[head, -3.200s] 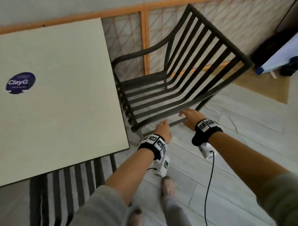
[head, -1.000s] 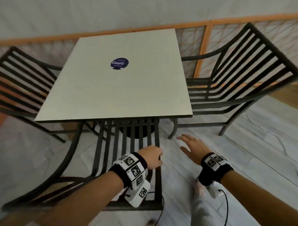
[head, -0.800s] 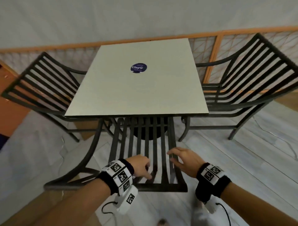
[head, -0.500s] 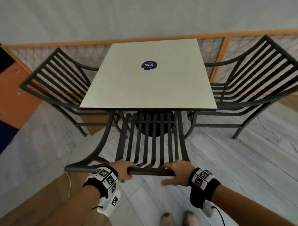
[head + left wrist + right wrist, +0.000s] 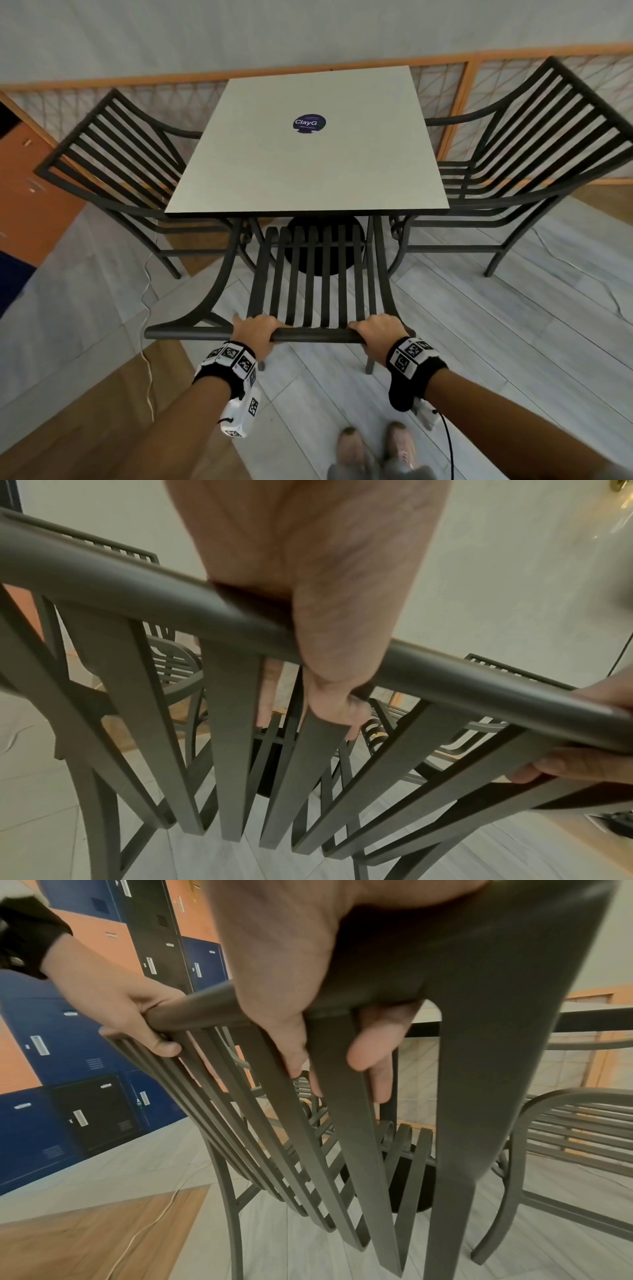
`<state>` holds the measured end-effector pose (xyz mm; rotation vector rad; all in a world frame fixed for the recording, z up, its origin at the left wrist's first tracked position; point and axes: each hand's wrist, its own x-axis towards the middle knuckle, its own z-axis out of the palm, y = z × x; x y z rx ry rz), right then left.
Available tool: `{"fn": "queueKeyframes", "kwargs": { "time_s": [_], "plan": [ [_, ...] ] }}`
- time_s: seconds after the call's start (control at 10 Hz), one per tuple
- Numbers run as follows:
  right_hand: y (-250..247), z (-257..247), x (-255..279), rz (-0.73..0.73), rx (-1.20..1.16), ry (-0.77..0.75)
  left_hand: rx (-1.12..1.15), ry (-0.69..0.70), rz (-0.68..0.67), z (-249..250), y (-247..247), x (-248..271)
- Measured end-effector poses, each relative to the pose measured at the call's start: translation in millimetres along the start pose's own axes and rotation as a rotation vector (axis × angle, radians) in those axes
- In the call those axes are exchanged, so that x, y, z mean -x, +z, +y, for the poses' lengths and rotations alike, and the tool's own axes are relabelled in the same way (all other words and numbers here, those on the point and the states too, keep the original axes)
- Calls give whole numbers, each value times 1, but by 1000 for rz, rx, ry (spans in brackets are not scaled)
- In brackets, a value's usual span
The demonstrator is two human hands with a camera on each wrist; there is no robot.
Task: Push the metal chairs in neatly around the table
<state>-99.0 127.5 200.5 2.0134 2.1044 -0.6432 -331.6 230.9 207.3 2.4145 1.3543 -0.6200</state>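
A dark metal slatted chair (image 5: 310, 274) stands before me, its seat partly under the square pale table (image 5: 308, 164). My left hand (image 5: 255, 330) grips the chair's top rail (image 5: 308, 334) left of centre, fingers curled over it; the left wrist view shows the left hand (image 5: 308, 615) wrapped round the top rail (image 5: 137, 593). My right hand (image 5: 376, 330) grips the same rail near its right end, and the right wrist view shows the right hand (image 5: 291, 988) curled round it. Two more metal chairs, the left chair (image 5: 113, 164) and the right chair (image 5: 520, 150), flank the table.
A wooden-framed lattice railing (image 5: 469, 89) runs behind the table. A thin white cable (image 5: 149, 308) trails over the floor at the left. Blue and orange lockers (image 5: 78, 1069) stand to the left. My feet (image 5: 373, 445) are just behind the chair.
I have turned from the right chair to the near chair. Both hands came down onto its top rail and closed round it; the chair now stands squarely in front of me.
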Motion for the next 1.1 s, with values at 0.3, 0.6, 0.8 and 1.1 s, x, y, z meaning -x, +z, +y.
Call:
{"fn": "queueKeyframes", "kwargs": {
  "time_s": [0.3, 0.6, 0.8, 1.1],
  "plan": [
    [-6, 13, 6, -14, -18, -4, 11, -23, 39, 19, 0, 1],
    [-9, 22, 5, -11, -7, 16, 18, -40, 55, 27, -2, -2],
    [-6, 24, 11, -23, 6, 14, 4, -4, 69, 29, 4, 0],
    [-79, 40, 29, -51, -227, 43, 389, 9, -189, 19, -30, 3]
  ]
}}
